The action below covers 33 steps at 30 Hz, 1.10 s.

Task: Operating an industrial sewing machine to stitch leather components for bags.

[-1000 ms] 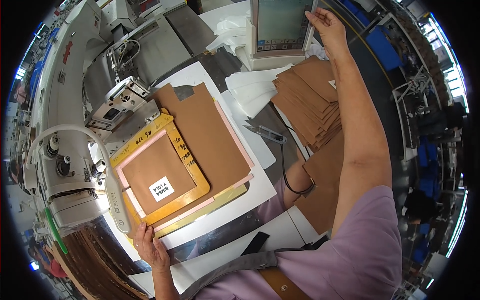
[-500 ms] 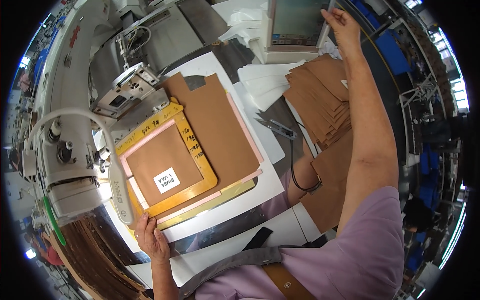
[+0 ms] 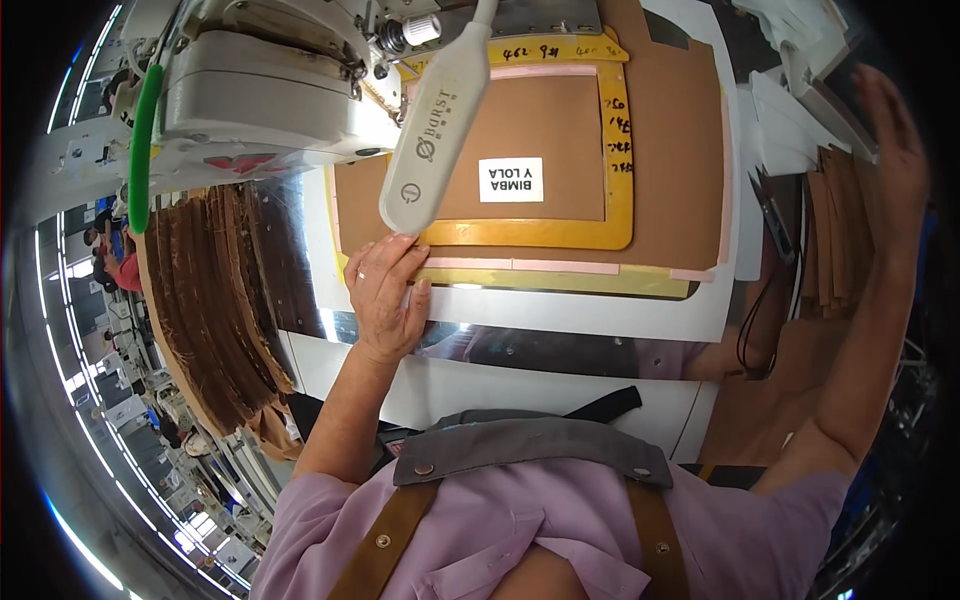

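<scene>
Head view: left hand [image 3: 388, 300] rests palm down, part-open, gripping nothing visible, fingertips at the near-left corner of the yellow frame [image 3: 530, 234]. Label [image 3: 510, 180] lies inside, on the brown panel [image 3: 675, 150]; placement appears complete, fastening unconfirmed. Right hand [image 3: 895, 130] is raised, blurred; I cannot tell its grip.

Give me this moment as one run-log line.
left hand: fingertips at yellow frame, near side | right hand: out by monitor, contact unclear | white label: on brown panel, inside frame opening
</scene>
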Each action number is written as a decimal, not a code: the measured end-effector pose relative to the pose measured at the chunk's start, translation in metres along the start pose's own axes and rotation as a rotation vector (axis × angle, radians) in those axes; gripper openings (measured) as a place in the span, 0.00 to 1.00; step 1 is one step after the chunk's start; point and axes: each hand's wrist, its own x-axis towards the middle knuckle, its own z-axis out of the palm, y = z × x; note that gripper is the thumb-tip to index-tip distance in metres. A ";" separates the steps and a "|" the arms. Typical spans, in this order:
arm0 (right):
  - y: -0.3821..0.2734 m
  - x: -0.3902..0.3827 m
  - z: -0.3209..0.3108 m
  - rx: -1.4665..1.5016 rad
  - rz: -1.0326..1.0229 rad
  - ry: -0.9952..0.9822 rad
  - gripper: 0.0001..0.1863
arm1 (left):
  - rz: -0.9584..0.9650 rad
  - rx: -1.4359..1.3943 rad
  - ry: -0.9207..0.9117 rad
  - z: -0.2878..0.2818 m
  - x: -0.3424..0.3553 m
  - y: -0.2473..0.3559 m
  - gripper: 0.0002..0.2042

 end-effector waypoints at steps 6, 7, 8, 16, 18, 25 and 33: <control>-0.110 -0.044 0.168 0.016 -0.498 -0.513 0.11 | 0.015 0.023 -0.018 0.000 0.004 0.000 0.14; -0.118 -0.054 0.195 0.014 -0.556 -0.461 0.09 | 0.027 0.019 0.003 0.002 0.011 0.003 0.15; -0.130 -0.061 0.215 -0.033 -0.628 -0.536 0.13 | 0.035 0.015 0.024 0.004 0.017 0.004 0.15; -0.150 -0.101 0.304 -0.239 -0.691 -0.493 0.25 | 0.005 -0.004 -0.015 0.010 0.048 -0.004 0.19; -0.149 -0.103 0.306 -0.241 -0.654 -0.557 0.28 | 0.005 -0.007 -0.005 0.011 0.048 -0.004 0.19; -0.155 -0.098 0.297 -0.283 -0.655 -0.572 0.25 | -0.062 0.004 0.016 0.017 0.065 -0.004 0.20; -0.152 -0.092 0.313 -0.296 -0.659 -0.502 0.18 | -0.047 0.025 -0.022 0.022 0.065 -0.007 0.22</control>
